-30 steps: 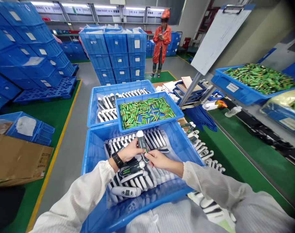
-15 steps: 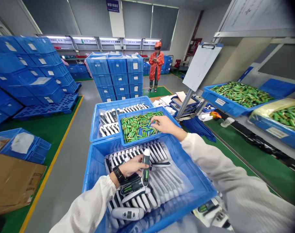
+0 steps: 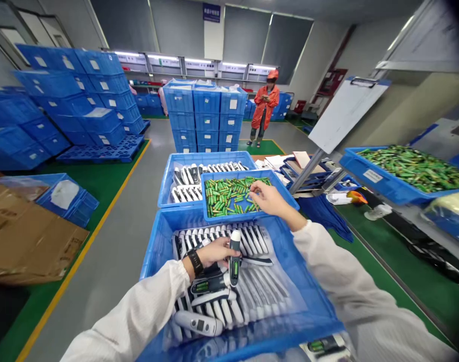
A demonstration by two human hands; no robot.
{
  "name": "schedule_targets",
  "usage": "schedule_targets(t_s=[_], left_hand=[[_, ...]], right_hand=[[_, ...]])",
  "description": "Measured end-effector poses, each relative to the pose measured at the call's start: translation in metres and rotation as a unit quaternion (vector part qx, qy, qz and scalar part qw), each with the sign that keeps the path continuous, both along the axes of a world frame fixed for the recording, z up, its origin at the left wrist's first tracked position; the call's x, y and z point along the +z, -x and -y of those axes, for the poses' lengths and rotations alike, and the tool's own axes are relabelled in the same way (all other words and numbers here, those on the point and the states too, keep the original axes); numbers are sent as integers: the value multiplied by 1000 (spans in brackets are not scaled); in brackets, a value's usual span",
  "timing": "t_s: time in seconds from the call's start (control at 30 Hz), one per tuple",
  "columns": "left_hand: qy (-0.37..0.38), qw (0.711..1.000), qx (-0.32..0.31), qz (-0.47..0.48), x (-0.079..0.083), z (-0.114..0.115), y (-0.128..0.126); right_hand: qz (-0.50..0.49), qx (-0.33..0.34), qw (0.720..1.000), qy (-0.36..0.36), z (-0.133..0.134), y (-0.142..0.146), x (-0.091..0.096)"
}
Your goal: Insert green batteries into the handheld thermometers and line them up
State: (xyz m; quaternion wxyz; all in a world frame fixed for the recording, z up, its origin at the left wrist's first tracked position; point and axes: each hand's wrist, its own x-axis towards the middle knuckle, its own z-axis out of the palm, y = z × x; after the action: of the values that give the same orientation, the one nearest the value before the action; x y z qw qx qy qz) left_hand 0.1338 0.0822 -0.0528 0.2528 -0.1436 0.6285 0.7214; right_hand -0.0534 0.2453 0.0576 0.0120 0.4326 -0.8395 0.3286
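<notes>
My left hand (image 3: 214,253), with a black watch at its wrist, is closed around a white and dark grey handheld thermometer (image 3: 235,246). It is upright, its battery bay uncovered with green batteries inside. Over the small blue tray (image 3: 214,219) of loose green batteries (image 3: 223,193), my right hand (image 3: 269,198) is closed in a pinch, fingertips down among the batteries. What sits between those fingertips is hidden. Below my left hand another thermometer (image 3: 210,285) lies with batteries showing in its bay. Rows of thermometers (image 3: 223,312) fill the large blue crate (image 3: 308,301).
Behind the tray stands another blue crate (image 3: 165,183) of thermometers. To the right are a clipboard (image 3: 346,115) on a post and a shelf tray (image 3: 387,176) of batteries. Stacked blue crates (image 3: 206,118) and a person in orange (image 3: 266,108) are farther back.
My view has turned left, so the scene sits farther right. My left hand keeps hold of the thermometer. My right hand stays at the battery tray, its fingertips shifted slightly among the batteries.
</notes>
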Motion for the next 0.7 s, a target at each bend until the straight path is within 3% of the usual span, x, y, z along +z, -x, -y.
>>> schedule_targets(t_s=[0.1, 0.17, 0.27, 0.33, 0.4, 0.53, 0.7], left_hand=[[-18, 999, 26, 13, 3, -2, 0], [-26, 999, 28, 17, 4, -4, 0], [-28, 999, 27, 19, 4, -8, -1], [-26, 999, 33, 19, 3, -11, -3], [-27, 998, 56, 11, 2, -13, -4], [-30, 995, 91, 4, 1, -12, -5], [-52, 994, 97, 6, 2, -8, -3]], right_hand=[[111, 67, 987, 94, -23, -52, 0], [165, 124, 977, 55, -35, -89, -19], [226, 196, 954, -18, -41, -126, -61], [245, 186, 951, -25, -40, -136, -83], [243, 168, 955, -16, -38, -137, -94], [273, 149, 950, 26, -35, -136, -97], [395, 46, 912, 97, -29, -138, -112]])
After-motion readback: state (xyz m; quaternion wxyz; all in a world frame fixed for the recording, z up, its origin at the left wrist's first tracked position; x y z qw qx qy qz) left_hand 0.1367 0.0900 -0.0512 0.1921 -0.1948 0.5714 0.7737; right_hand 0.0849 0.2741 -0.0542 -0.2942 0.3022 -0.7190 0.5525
